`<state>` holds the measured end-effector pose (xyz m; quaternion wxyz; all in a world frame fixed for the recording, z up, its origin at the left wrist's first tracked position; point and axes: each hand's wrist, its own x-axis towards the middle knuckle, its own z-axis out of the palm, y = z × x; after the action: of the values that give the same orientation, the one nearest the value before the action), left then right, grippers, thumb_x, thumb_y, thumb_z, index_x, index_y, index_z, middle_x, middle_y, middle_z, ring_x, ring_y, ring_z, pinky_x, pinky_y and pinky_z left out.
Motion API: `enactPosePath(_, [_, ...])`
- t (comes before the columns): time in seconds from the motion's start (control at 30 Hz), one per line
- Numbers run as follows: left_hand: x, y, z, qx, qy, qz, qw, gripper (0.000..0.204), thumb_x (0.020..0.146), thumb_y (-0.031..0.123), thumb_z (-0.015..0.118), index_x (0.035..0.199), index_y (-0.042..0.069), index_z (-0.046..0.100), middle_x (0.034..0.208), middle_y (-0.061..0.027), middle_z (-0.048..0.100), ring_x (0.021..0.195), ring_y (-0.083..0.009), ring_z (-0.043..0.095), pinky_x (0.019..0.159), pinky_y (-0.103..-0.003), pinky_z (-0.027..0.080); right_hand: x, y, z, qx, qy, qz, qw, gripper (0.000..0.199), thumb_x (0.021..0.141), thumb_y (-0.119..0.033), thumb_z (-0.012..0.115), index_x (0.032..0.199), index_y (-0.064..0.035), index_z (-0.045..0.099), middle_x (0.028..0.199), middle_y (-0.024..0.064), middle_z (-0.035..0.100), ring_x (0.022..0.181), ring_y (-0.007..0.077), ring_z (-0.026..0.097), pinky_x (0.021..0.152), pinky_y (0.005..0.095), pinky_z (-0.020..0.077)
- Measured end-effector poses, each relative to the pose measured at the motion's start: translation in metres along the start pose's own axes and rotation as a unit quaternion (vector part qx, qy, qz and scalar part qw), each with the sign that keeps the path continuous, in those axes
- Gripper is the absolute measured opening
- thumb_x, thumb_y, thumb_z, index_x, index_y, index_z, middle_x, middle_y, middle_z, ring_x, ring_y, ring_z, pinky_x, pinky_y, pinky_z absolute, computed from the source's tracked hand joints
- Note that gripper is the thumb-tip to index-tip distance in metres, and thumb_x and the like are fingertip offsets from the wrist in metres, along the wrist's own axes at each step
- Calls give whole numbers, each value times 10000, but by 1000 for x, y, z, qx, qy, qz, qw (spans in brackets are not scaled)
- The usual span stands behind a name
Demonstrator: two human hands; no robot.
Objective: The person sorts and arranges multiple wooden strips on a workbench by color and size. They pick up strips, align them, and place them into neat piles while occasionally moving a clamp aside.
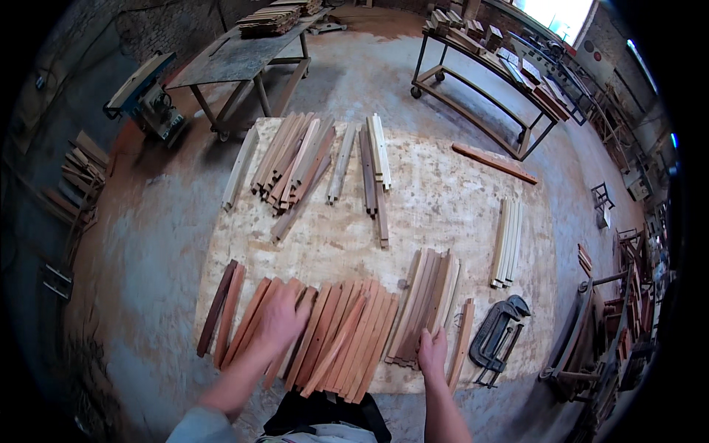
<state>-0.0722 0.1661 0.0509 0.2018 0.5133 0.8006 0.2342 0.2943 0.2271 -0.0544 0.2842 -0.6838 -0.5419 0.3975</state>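
On the pale plywood table top (443,214), a row of reddish wooden strips (354,332) lies along the near edge. My left hand (284,317) is over the left part of that row, its fingers curled down around a strip; the fingertips are partly hidden. To the right is a bundle of brown wooden strips (419,306) with a paler strip along its right side. My right hand (433,351) is closed on the near end of this bundle's right side. A single light-brown strip (463,343) lies just right of that hand.
A dark metal C-clamp (496,336) lies at the near right, below pale strips (507,244). Mixed strips (295,162) are piled at the far left; one reddish strip (495,162) lies far right. Beyond stand a metal table (229,66) and a wheeled rack (473,103).
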Motion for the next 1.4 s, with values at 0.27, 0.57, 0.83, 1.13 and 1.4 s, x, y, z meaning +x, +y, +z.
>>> enactPosePath(0.27, [205,-38,2,197,183,89,959,300,851,217,691,1060,28,589,1065,-166,583,1059,-341,575,879,-436,490,-7,-9,10,8,27,22,999,137,961,-135,554,1038,-23,541,755,38,562,594,118,541,508,285,459])
enactPosePath(0.57, [263,-65,22,412,166,54,894,153,872,191,624,950,71,572,891,-118,619,813,-253,686,699,-386,558,-9,-9,14,22,37,62,997,180,955,-150,565,1065,-9,547,763,75,582,616,166,569,559,315,472])
enactPosePath(0.83, [139,-69,-4,-432,-195,-219,853,198,882,140,573,1020,10,628,760,-50,638,621,-156,625,566,-303,502,-13,-47,6,6,35,75,997,224,940,-201,596,1003,12,569,749,152,632,651,267,640,621,405,502])
enactPosePath(1.13, [-73,-11,20,-569,-276,-283,721,270,905,73,581,1159,-3,527,931,-92,628,839,-208,660,792,-363,549,-3,-19,7,24,-3,42,999,157,971,-184,553,1000,-29,550,720,53,577,528,131,552,483,293,465])
enactPosePath(1.4, [-108,-11,36,-162,-154,-84,971,464,912,201,559,1346,37,538,1142,-220,661,1007,-378,652,880,-442,517,-2,-23,-3,55,-24,63,996,168,973,-196,550,987,-29,544,716,60,584,519,136,564,478,294,465])
